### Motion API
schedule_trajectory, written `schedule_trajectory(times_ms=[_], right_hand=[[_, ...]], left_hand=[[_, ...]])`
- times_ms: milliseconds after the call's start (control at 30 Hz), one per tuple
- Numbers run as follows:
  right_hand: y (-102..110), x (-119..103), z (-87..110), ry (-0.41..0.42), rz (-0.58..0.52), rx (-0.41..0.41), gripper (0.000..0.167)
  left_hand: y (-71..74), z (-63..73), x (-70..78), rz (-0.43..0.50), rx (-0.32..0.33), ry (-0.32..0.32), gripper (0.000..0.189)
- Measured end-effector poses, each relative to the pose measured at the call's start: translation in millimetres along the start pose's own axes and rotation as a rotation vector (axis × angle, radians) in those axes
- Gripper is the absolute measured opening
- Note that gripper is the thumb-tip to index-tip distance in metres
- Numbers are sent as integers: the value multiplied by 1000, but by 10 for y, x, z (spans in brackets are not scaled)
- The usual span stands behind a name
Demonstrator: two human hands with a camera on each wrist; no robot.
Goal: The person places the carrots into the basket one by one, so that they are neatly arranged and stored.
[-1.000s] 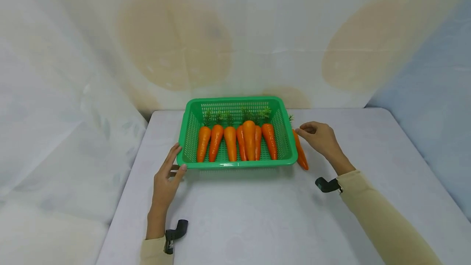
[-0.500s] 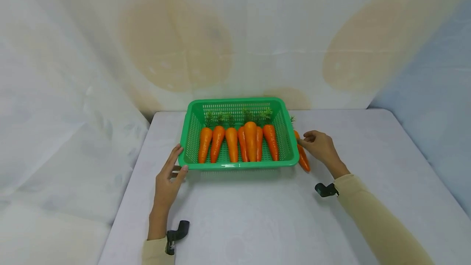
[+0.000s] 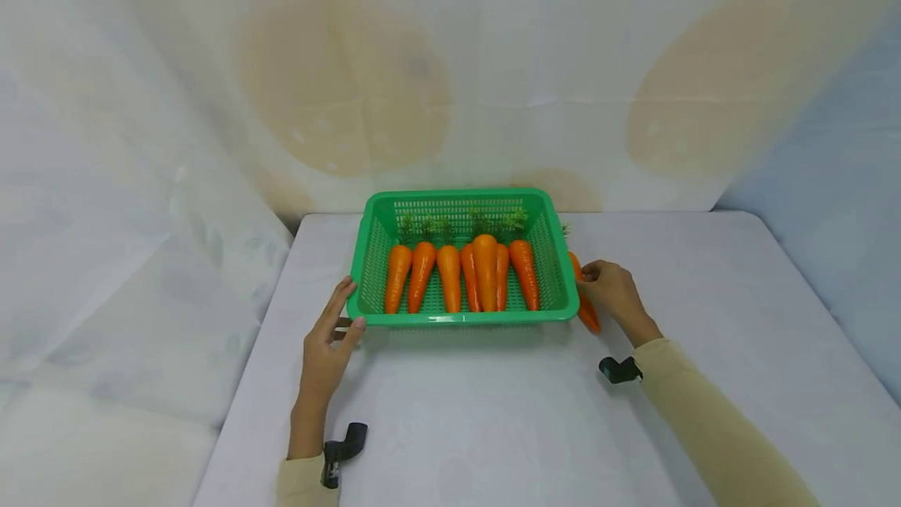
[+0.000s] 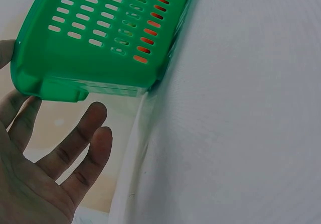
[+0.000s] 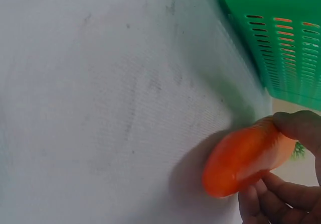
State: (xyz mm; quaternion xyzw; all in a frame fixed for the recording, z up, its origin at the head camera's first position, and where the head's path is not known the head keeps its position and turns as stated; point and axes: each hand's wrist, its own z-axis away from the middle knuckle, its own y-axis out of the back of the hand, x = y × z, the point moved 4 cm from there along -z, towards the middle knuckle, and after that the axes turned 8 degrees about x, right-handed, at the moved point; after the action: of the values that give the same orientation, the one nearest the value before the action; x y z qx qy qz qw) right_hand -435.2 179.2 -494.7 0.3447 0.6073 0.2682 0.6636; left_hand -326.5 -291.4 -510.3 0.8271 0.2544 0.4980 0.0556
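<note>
A green plastic basket (image 3: 464, 319) holds several orange carrots (image 3: 450, 278) with leafy green tops, laid side by side. At its front left corner my left hand (image 3: 327, 350) grips the rim between thumb and fingers; in the left wrist view, two fingers (image 4: 98, 138) of that hand stay off the basket wall. Just outside the basket's right side, another carrot (image 5: 241, 158) is pinched by my right hand (image 3: 614, 296), thumb on one side and fingers on the other. In the right wrist view its tip points toward the camera, and a bit of green top shows behind the thumb.
A white cloth-covered table (image 3: 479, 413) lies under everything. Patterned fabric (image 3: 535, 100) hangs behind and along the left side, with pale blue fabric (image 3: 831, 178) on the right. Black wrist-worn cameras (image 3: 345, 444) stick out at both sleeves.
My right hand has lowered along the carrot outside the basket and now pinches it around its middle. The left hand keeps its place at the basket corner. The whole view has shifted slightly.
</note>
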Motion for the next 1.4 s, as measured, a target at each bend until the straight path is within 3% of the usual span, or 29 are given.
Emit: schedule_trajectory(times_ms=[300,833,1167,1400], right_hand=[[59,37,32,-18,-10,22,51],[432,-108,112,-14,-66,54,61],[651,-282,150,35,-71,83,67],[780,-407,168,53,-64,89,68]], left_hand=[[-20,-5,34,-23,-5,-3,61],[-5,-15,26,-12,13,-24,60],[73,-22,406,-15,7,-9,56],[67,-19,415,-2,6,-8,56]])
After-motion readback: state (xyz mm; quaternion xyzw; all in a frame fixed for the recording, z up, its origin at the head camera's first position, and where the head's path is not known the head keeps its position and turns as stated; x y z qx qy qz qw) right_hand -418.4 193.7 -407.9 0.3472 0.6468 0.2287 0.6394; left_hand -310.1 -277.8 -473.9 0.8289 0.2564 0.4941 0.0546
